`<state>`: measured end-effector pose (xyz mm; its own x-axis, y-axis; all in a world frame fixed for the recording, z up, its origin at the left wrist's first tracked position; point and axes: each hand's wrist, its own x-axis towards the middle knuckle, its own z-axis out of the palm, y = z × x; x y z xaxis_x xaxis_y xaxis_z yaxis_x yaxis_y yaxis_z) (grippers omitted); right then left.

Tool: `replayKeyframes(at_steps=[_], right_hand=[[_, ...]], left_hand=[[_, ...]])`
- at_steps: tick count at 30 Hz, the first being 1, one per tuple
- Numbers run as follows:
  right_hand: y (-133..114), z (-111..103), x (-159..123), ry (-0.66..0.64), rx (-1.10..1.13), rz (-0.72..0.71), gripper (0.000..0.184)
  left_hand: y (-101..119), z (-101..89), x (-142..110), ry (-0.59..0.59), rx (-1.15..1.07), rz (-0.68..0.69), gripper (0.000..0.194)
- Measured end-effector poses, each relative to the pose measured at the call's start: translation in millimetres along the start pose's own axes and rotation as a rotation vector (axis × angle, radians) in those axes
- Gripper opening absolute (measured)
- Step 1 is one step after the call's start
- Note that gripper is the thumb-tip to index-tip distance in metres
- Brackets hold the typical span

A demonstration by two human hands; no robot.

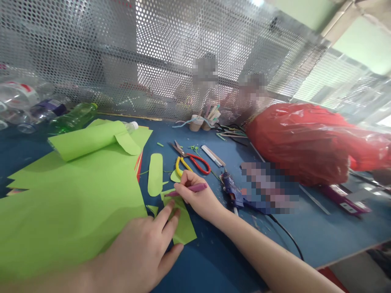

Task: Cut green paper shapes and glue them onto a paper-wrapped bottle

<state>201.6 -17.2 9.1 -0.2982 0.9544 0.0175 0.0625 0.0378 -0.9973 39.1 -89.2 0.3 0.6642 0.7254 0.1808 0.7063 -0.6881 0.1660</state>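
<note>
My right hand is closed around a purple marker, its tip at the upper part of a small green paper piece. With fingers stretched out, my left hand lies flat and presses that piece against the table. Just beyond is a rounded green paper strip. Scissors with red and yellow handles lie spread behind my right hand, beside a partly hidden green scrap. Large green paper sheets cover the table at left, a rolled green sheet on top.
A blue glue gun with a black cord lies right of my right hand. Plastic bottles stand or lie at the back left. Cups with sticks are near the perforated metal screen. A large red plastic bag fills the back right.
</note>
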Motion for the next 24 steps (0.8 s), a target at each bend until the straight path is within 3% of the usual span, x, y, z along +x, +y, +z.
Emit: replayKeyframes(at_steps=[8,24], right_hand=[[2,0,0,0.094,-0.032,-0.031,0.025],[-7,-13,1,0.198,-0.210,-0.023,0.024]], left_hand=[[1,-2.1,1,-0.045,0.028,0.001,0.046],[2,0.4,1,-0.020,0.042,0.001,0.045]])
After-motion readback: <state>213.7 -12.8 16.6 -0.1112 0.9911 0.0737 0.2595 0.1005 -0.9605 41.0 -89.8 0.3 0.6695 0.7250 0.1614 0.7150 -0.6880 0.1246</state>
